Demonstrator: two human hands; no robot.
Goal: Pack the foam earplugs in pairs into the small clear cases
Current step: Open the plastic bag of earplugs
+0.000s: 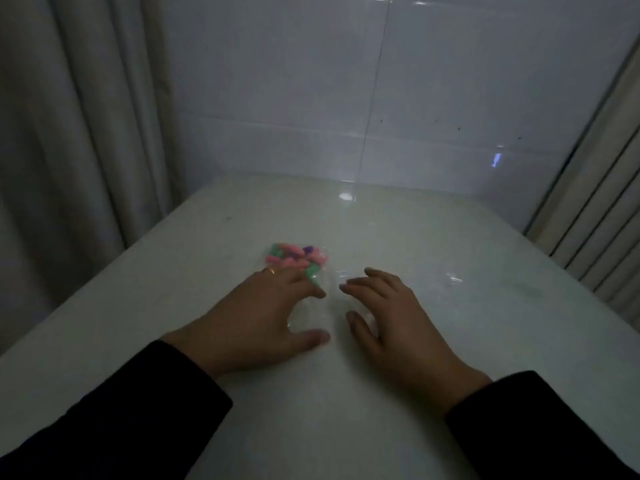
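1. Resting on a pale tabletop (398, 237), both hands sit just near-side of a clear bag of foam earplugs (297, 258), pink, green and purple.
2. Left hand (256, 317): fingers spread and relaxed, gripping nothing; fingertips touch the bag's near edge. A gold ring (271, 270) shows on one finger.
3. Right hand (388, 313): right of the bag, fingers loosely spread, holding nothing, apart from the left hand.
4. Faint clear plastic glints (453, 278) lie right of the bag; too blurred to tell if these are cases.
5. Dark sleeves (131, 414) cover both forearms.
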